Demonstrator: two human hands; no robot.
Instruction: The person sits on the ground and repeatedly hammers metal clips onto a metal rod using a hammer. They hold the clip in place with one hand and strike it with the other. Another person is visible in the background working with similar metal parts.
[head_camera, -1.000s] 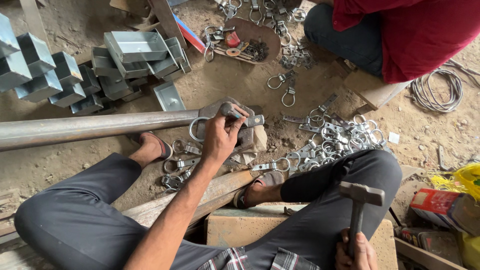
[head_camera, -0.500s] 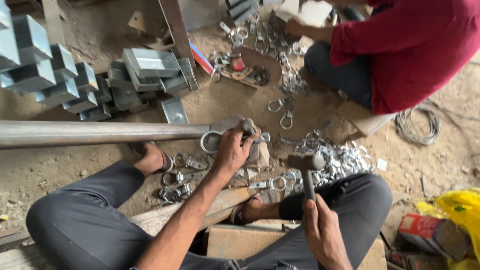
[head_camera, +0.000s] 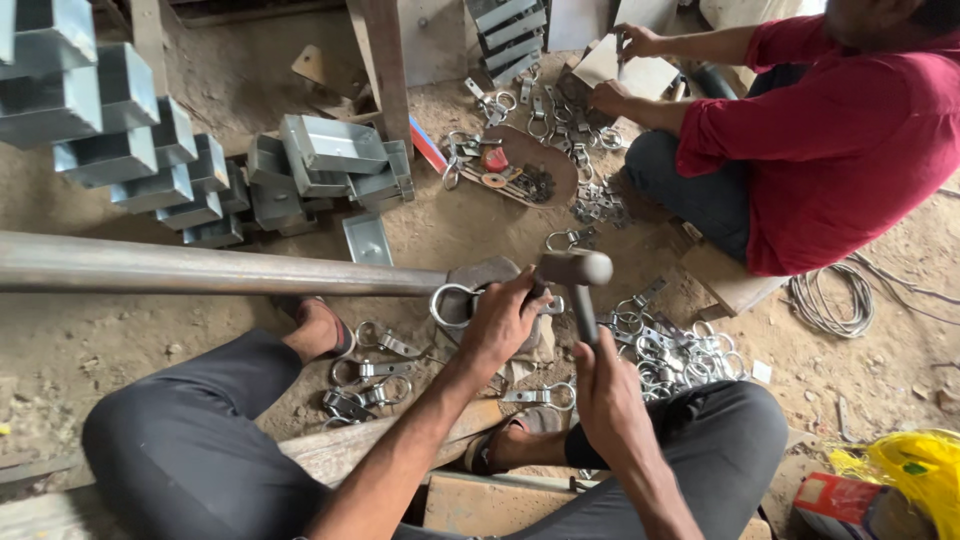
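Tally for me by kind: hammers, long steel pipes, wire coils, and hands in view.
Hammer: 1
Long steel pipe: 1
Wire coil: 1
Hands: 4 (left hand on ring clip, right hand on hammer, co-worker's two hands)
Total: 7

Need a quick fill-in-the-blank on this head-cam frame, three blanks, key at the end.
1. The right hand grips a metal-headed ____.
2. The left hand holds a round steel ring clamp at the end of the long grey steel ____.
3. A person in a ____ shirt sits across the dirt floor.

Missing words: hammer; pipe; red
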